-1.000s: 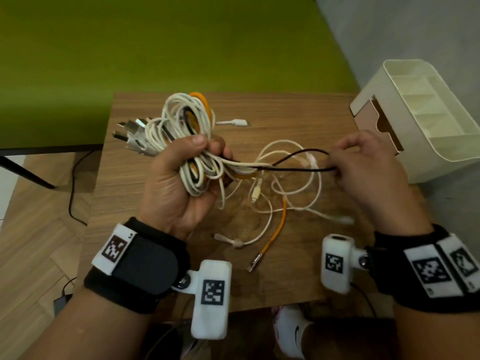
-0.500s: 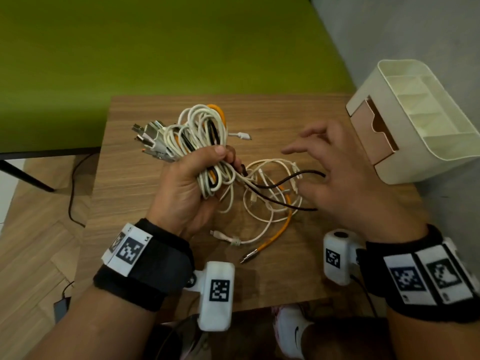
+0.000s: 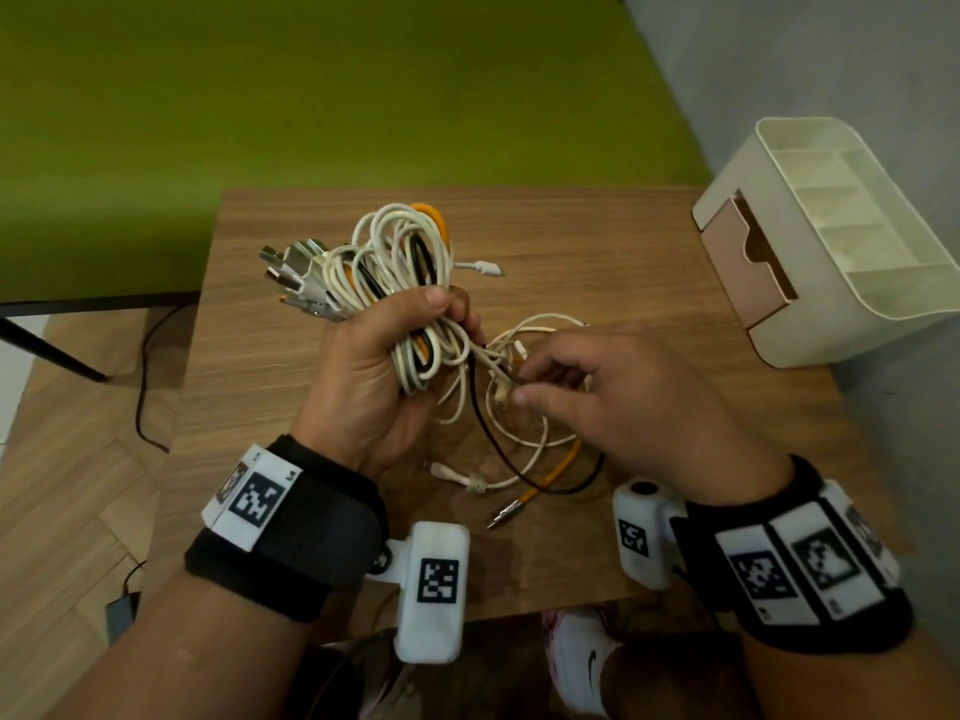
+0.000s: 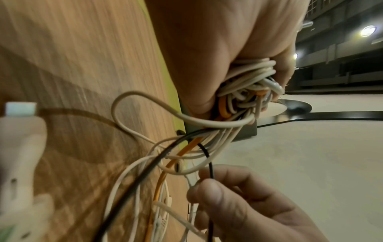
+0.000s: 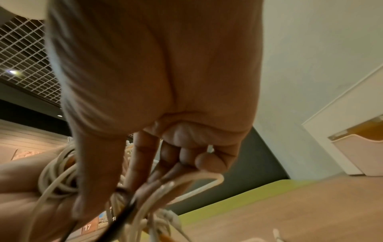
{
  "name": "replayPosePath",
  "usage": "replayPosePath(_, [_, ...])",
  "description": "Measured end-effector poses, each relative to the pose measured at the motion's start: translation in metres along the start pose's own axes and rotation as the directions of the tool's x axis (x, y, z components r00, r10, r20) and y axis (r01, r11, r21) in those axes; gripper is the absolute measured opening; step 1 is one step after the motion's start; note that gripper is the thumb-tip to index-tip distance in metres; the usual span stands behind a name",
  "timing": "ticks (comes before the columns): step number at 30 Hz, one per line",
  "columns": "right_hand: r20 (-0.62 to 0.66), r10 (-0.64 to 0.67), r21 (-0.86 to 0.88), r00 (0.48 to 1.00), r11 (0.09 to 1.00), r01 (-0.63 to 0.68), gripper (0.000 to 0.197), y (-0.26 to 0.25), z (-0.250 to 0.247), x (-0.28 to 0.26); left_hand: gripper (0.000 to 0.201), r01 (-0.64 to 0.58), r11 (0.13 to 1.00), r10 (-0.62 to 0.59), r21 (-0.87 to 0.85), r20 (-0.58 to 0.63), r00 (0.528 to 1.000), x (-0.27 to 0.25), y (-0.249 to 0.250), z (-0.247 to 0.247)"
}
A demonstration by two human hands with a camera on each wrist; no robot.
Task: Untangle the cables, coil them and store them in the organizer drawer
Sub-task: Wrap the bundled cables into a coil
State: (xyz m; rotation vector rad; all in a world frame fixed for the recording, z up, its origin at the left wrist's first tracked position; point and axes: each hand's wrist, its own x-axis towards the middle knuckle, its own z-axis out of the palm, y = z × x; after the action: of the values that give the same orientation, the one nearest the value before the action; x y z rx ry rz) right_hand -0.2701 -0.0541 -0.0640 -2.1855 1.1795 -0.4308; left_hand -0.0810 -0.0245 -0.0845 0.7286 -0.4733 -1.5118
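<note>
While my left hand [image 3: 374, 387] clamps the cable bundle [image 3: 400, 283] above the bench [image 3: 597, 241] and my right hand [image 3: 623, 402] pinches a white strand [image 4: 191, 181] near the knot, I fear tugging tightens it.

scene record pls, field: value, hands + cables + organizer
left hand: grips cable bundle, raised above table
right hand: pinches white strand in loose tangle
loose tangle: white, black, orange cables trailing from the bundle onto the table
organizer: right table edge, pink drawer partly pulled out
stored: no cable seen in the organizer
</note>
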Motion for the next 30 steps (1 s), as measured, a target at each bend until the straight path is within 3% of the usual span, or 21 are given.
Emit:
replayPosePath(4, [-0.194,0.049,0.128,0.980,0.991,-0.024,0.008,-0.002,-0.009,-0.003,0.008,-0.014,1.000,0.015,-0.021,0.012,1.000,0.002,0.003,-0.003])
replayPosePath(11, [-0.402,0.228,0.252,0.887,0.959,-0.132,0.015,0.011,-0.015,-0.003,0.018,-0.054,0.998,0.055,0.013,-0.031,0.998,0.005,0.005,-0.004])
replayPosePath(15, [-0.594,0.339,0.434,0.729,0.899,-0.064,0.022,0.022,-0.030,-0.001,0.013,-0.095,0.995,0.094,0.005,-0.188,0.978,0.008,0.013,-0.011])
replayPosePath(17, [-0.632,0.352,0.435,0.691,0.898,-0.059,0.019,0.027,-0.033,0.001,0.006,-0.112,0.994,0.106,-0.014,-0.219,0.970,0.009,0.015,-0.014])
replayPosePath(19, [-0.563,0.359,0.356,0.744,0.918,-0.174,0.010,0.028,-0.024,0.002,0.007,-0.105,0.994,0.097,-0.029,-0.205,0.974,0.008,0.012,-0.010])
replayPosePath(21, [-0.477,0.353,0.209,0.805,0.935,-0.286,0.026,0.021,-0.013,0.002,0.006,-0.079,0.997,0.079,0.005,-0.176,0.981,0.007,0.005,-0.005])
replayPosePath(22, [-0.472,0.283,0.136,0.835,0.959,-0.248,0.038,0.014,-0.010,0.001,0.004,-0.061,0.998,0.065,0.027,-0.161,0.985,0.006,0.002,-0.002])
replayPosePath(24, [-0.465,0.043,0.062,0.884,0.998,-0.016,0.058,-0.002,-0.010,-0.002,0.004,-0.032,0.999,0.036,0.027,-0.133,0.991,0.004,-0.002,0.003])
replayPosePath(26, [-0.315,-0.117,0.175,0.942,0.968,0.179,0.084,-0.017,-0.005,-0.008,0.008,-0.029,0.999,0.030,0.012,-0.101,0.994,0.001,-0.003,0.009])
replayPosePath(28, [-0.057,-0.136,0.367,0.989,0.919,0.147,0.111,-0.025,0.009,-0.008,0.012,-0.034,0.999,0.033,-0.015,-0.052,0.998,-0.003,-0.003,0.015])
replayPosePath(30, [0.047,-0.098,0.360,0.994,0.930,0.075,0.109,-0.021,0.025,-0.005,0.015,0.004,0.996,-0.002,-0.091,0.019,1.000,-0.007,-0.002,0.018])
